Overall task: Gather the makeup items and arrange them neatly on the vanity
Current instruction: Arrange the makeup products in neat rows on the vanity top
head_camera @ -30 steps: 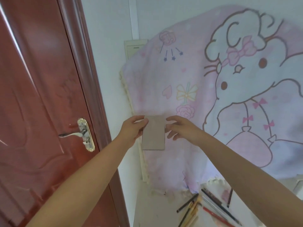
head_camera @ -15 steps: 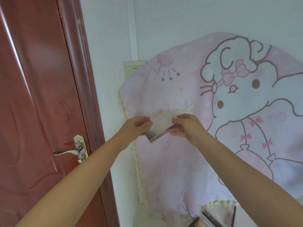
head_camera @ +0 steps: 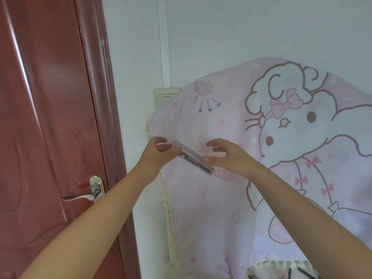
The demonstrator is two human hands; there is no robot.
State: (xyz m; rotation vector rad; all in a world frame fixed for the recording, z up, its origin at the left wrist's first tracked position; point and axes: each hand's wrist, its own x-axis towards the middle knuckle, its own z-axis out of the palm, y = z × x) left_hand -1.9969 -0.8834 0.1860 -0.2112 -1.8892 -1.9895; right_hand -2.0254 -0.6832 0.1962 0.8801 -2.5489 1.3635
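Both hands raised at chest height in front of a pink cartoon-print cloth [head_camera: 261, 178] draped over something tall against the wall. Between them a flat, thin makeup palette [head_camera: 193, 157], seen nearly edge-on, tilted down to the right, held in the air well above the vanity surface. Left hand [head_camera: 159, 153] grips its upper left end, thumb and fingers curled round the edge. Right hand [head_camera: 225, 156] pinches the lower right end, thumb under, fingers arched over the top; index finger looks lifted off the case. Whether the palette is closed or slightly ajar: cannot tell, a dark seam runs along the visible edge. Red-brown door [head_camera: 50, 117] with silver lever handle [head_camera: 84, 195] at left. Pale wall switch plate [head_camera: 163, 96] partly behind the cloth. Dark pencils [head_camera: 304, 274] at bottom right, on a cloth-covered surface
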